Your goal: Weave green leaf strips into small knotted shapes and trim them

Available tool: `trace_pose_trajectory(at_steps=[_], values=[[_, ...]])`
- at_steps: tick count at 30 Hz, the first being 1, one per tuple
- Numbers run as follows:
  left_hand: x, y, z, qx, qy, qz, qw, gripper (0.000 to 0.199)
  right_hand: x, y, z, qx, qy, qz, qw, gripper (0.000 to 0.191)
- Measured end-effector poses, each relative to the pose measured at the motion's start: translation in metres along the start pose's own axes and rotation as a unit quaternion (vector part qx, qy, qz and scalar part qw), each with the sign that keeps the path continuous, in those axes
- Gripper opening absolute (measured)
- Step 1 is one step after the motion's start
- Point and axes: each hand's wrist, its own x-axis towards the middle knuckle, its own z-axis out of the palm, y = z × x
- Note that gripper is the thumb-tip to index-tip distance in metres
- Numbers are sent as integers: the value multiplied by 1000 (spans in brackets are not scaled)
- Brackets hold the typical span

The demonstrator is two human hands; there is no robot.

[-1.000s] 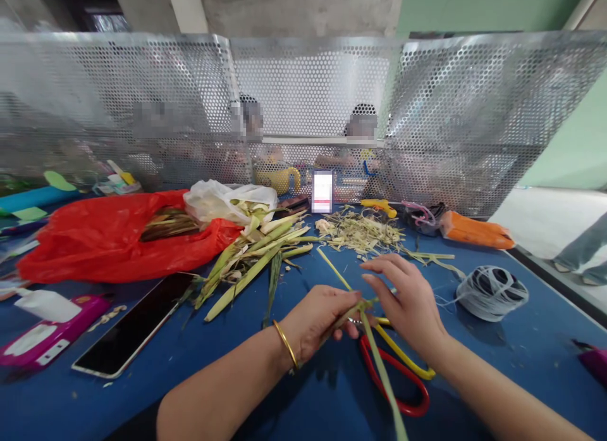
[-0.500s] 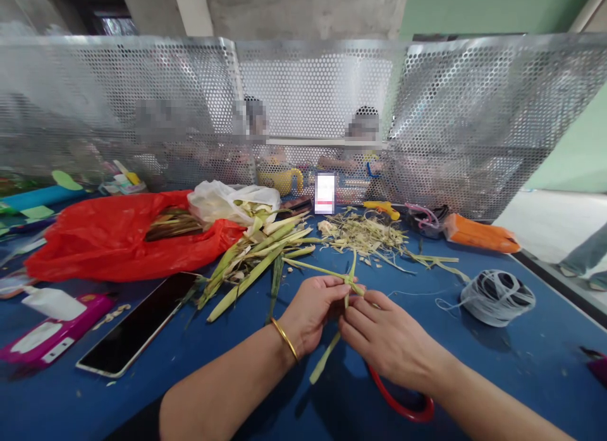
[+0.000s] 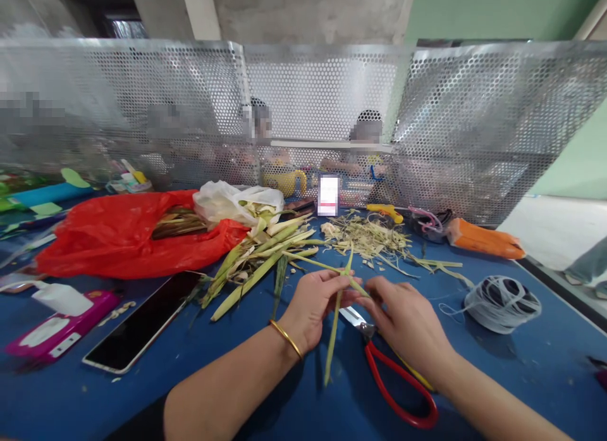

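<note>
Green leaf strips (image 3: 333, 340) cross in a small knot held above the blue table. My left hand (image 3: 310, 305), with a gold bangle at its wrist, pinches them at the crossing. One strip points up and away, another runs to the left, and a long one hangs toward me. My right hand (image 3: 403, 317) is closed on the strip end at the right of the knot. Scissors with red handles (image 3: 401, 390) lie on the table below, partly behind my right hand.
Husk leaves (image 3: 260, 264), a red bag (image 3: 109, 238) and a phone (image 3: 142, 327) lie left. Shredded scraps (image 3: 372, 235) are behind my hands; a twine ball (image 3: 502, 304) and orange packet (image 3: 484, 238) sit right. A perforated screen (image 3: 317, 80) stands behind, people beyond it.
My right hand has moved slightly right, away from my left. The hanging strip has swung nearer to vertical, and the scissors' blades now show. The view has shifted a little.
</note>
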Motion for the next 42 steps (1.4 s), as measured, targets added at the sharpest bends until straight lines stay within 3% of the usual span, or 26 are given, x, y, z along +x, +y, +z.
trace_pose_trajectory(at_steps=[3,12,15,17,19,23,25,29,31,33,35,37,39,42], values=[[3,-3,0,38,19,23,999,14,2,2,-2,43,-89,27,995,34],[8,-10,-1,82,53,49,994,10,5,9,-17,72,-151,55,984,30],[6,-8,-1,82,31,15,996,11,9,15,-16,143,-169,99,970,31],[4,-5,0,81,8,-14,997,15,13,19,-13,227,-148,129,954,31],[0,-4,1,87,-24,-35,995,20,15,22,-7,335,-119,174,918,33],[-7,-7,4,133,-97,-47,985,24,13,17,5,552,-106,278,779,34],[-8,-10,4,163,-112,-35,980,23,12,12,8,591,-80,289,749,32],[-6,-12,3,181,-82,-31,980,18,13,17,12,542,14,300,785,32],[-7,-11,4,187,-75,-32,979,16,15,25,11,484,98,314,811,32],[-9,-10,6,208,-77,-27,975,14,16,32,7,367,201,286,862,34],[-13,-10,8,242,-85,-15,967,15,15,34,-2,210,259,202,921,37],[-16,-12,10,283,-98,0,954,19,13,29,-11,86,259,110,956,36],[-17,-17,10,320,-118,19,940,23,11,20,-17,44,207,45,976,31],[-17,-29,8,357,-153,34,921,27,10,8,-15,161,20,31,986,19]])
